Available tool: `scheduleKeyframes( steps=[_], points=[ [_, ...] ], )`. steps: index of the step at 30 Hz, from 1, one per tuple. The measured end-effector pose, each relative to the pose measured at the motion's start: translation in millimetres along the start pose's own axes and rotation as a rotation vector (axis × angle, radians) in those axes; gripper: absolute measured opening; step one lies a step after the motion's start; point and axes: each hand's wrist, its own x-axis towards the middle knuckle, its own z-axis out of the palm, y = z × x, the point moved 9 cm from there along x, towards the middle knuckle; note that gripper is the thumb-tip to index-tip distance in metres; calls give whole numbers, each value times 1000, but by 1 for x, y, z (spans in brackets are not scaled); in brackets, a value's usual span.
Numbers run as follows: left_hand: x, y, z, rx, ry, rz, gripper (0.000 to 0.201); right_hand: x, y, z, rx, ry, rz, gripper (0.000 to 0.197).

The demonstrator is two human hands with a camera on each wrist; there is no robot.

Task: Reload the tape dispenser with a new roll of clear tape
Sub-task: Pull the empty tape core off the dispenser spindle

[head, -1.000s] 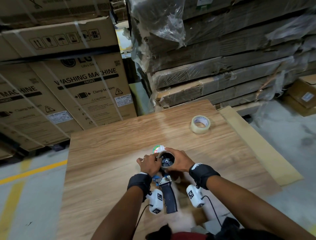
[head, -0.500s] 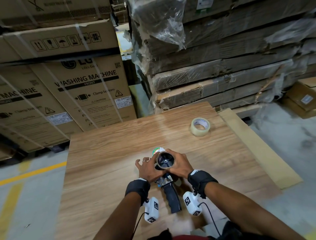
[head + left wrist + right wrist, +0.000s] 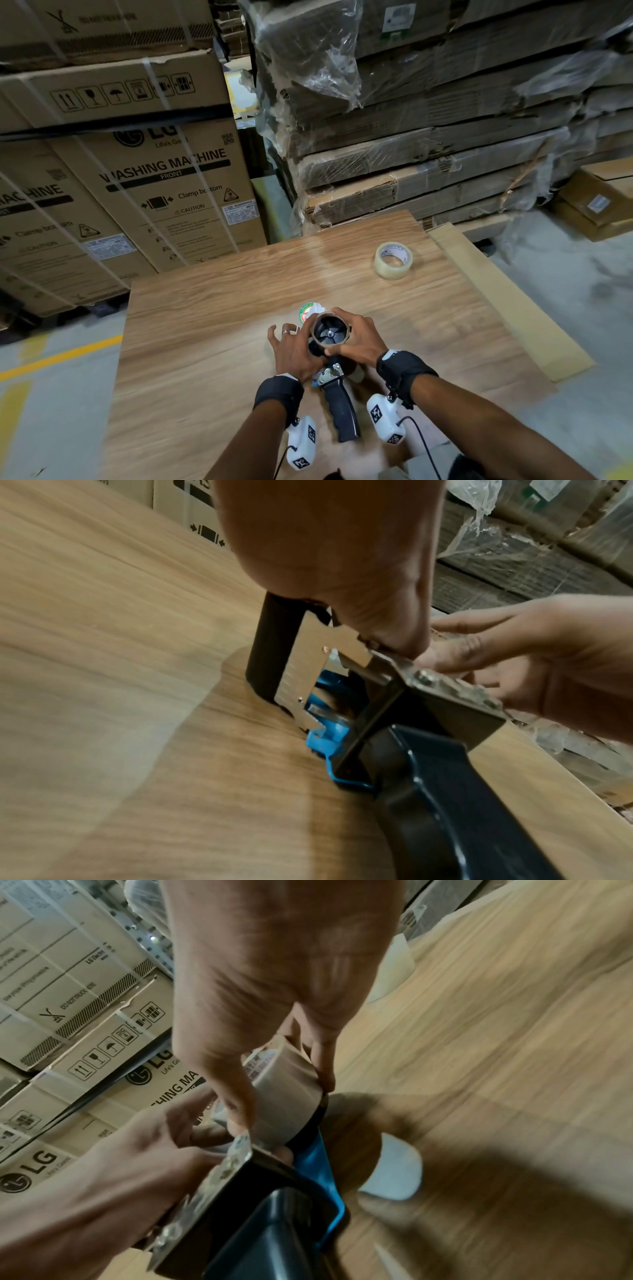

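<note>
Tape dispenser [image 3: 334, 383] flat on the wooden table [image 3: 191, 342], handle toward the body. Spent cardboard core [image 3: 330, 331] on its hub, pinched between thumb and fingers of the right hand [image 3: 356, 337]. Left hand [image 3: 294, 349] pressed against the frame, fingers spread. New clear roll [image 3: 394, 260] well apart, far right.

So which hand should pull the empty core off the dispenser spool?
Right. The right hand already grips the core around its rim, while the left hand steadies the dispenser with fingers spread.
</note>
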Motion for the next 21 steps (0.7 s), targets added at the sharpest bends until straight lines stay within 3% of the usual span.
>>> scheduleKeyframes(
  steps=[5, 10, 21],
  points=[
    [-2, 10, -4, 22, 7, 27, 82, -3, 8, -3, 9, 3, 44, 59],
    [-2, 7, -2, 44, 14, 15, 85, -10, 7, 0, 41, 13, 23, 82],
    [2, 8, 7, 34, 29, 15, 82, -10, 14, -8, 37, 17, 90, 90]
  ],
)
